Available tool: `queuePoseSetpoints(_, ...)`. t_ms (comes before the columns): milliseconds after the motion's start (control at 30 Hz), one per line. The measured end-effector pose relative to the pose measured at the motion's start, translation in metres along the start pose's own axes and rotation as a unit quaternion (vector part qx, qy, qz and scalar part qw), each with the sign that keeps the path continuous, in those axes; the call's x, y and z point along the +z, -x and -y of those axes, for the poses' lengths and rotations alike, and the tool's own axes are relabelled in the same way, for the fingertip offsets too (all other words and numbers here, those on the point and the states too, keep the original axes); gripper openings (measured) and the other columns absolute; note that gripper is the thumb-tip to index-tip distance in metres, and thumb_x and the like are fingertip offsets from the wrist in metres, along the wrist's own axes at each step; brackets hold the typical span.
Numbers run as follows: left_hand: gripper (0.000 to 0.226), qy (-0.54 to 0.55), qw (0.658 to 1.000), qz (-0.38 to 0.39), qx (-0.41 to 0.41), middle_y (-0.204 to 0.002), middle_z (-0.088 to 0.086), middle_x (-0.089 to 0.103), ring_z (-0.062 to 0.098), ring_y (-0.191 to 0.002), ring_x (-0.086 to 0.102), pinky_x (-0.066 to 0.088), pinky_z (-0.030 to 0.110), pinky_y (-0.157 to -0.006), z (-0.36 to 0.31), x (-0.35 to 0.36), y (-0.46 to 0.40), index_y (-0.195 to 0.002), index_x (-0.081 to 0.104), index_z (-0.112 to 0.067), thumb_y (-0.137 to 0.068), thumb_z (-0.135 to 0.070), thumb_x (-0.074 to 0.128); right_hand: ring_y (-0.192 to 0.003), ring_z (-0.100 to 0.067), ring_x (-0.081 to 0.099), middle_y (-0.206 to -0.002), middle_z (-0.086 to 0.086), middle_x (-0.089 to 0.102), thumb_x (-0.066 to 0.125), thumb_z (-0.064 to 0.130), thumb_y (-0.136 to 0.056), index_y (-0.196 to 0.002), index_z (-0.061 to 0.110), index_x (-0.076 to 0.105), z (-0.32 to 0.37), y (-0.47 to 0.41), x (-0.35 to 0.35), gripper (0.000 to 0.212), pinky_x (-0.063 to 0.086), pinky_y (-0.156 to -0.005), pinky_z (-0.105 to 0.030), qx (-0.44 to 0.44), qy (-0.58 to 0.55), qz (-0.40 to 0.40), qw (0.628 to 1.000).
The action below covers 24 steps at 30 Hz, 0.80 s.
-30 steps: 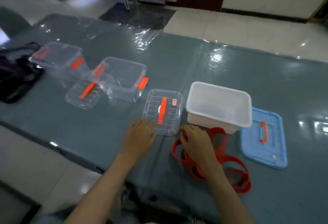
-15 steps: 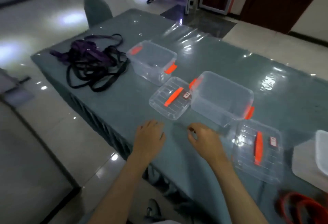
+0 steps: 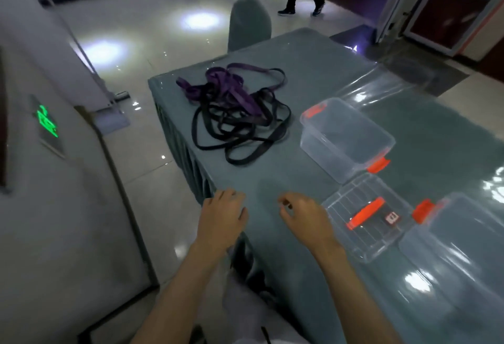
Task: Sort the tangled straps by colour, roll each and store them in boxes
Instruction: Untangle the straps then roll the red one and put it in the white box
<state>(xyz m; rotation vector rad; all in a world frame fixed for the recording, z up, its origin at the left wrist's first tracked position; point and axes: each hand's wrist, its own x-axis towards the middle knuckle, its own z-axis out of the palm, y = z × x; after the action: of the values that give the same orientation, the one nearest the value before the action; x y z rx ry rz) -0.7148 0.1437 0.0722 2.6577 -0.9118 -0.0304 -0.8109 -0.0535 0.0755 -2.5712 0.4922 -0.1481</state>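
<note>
Straps [image 3: 234, 114], purple and black, are lying tangled in one heap at the far left end of the desk [image 3: 313, 79], well apart from my hands. I am holding my left hand [image 3: 222, 218] and right hand [image 3: 305, 218] over the near edge, fingers loosely curled, gripping nothing. Clear box [image 3: 346, 139] and loose lid [image 3: 368, 218] are sitting empty; sorting of this heap is, I judge, not yet begun.
</note>
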Motion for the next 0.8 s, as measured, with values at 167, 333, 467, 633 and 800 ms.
queuePoseSetpoints(167, 0.024, -0.034, 0.999, 0.021, 0.011, -0.109, 0.002, 0.070, 0.028, -0.100, 0.066, 0.054, 0.043, -0.077, 0.054, 0.004, -0.087, -0.114, 0.072, -0.017, -0.093, -0.026, 0.065, -0.099, -0.024, 0.070, -0.113, 0.001, 0.074, 0.063, 0.024, -0.098, -0.111, 0.019, 0.072, 0.013, -0.099, 0.031, 0.017, 0.057, -0.082, -0.041, 0.028, -0.022, 0.013, 0.999)
queuePoseSetpoints(333, 0.024, -0.057, 0.996, 0.044, 0.056, -0.104, 0.004, 0.071, 0.029, -0.093, 0.068, 0.055, 0.043, -0.071, 0.099, 0.008, -0.173, -0.109, 0.073, -0.015, -0.087, -0.024, 0.070, -0.095, -0.027, 0.070, -0.109, -0.003, 0.073, 0.063, 0.024, -0.098, -0.113, 0.017, 0.072, 0.021, -0.186, 0.050, 0.018, 0.057, -0.080, -0.041, 0.071, -0.030, 0.001, 0.997)
queuePoseSetpoints(467, 0.023, -0.044, 0.993, 0.077, 0.079, -0.103, 0.002, 0.070, 0.029, -0.095, 0.068, 0.056, 0.044, -0.072, 0.123, 0.011, -0.237, -0.109, 0.072, -0.015, -0.086, -0.019, 0.075, -0.092, -0.027, 0.069, -0.104, -0.004, 0.071, 0.062, 0.027, -0.099, -0.110, 0.018, 0.069, 0.023, -0.230, 0.057, 0.015, 0.058, -0.077, -0.043, 0.111, -0.039, -0.008, 0.993)
queuePoseSetpoints(633, 0.023, -0.039, 0.984, 0.113, 0.129, -0.112, 0.002, 0.068, 0.028, -0.105, 0.064, 0.050, 0.043, -0.081, 0.138, 0.018, -0.319, -0.115, 0.070, -0.016, -0.095, -0.025, 0.066, -0.097, -0.025, 0.067, -0.107, -0.004, 0.069, 0.060, 0.028, -0.100, -0.115, 0.020, 0.065, 0.019, -0.269, 0.071, 0.018, 0.052, -0.076, -0.035, 0.172, -0.027, 0.023, 0.985)
queuePoseSetpoints(800, 0.034, -0.022, 0.965, 0.170, 0.198, -0.130, 0.001, 0.062, 0.027, -0.121, 0.056, 0.048, 0.044, -0.095, 0.154, 0.036, -0.392, -0.132, 0.064, -0.020, -0.100, -0.030, 0.060, -0.109, -0.025, 0.067, -0.119, -0.001, 0.069, 0.059, 0.035, -0.099, -0.123, 0.026, 0.060, 0.012, -0.303, 0.091, 0.026, 0.054, -0.083, -0.036, 0.291, -0.030, 0.030, 0.956)
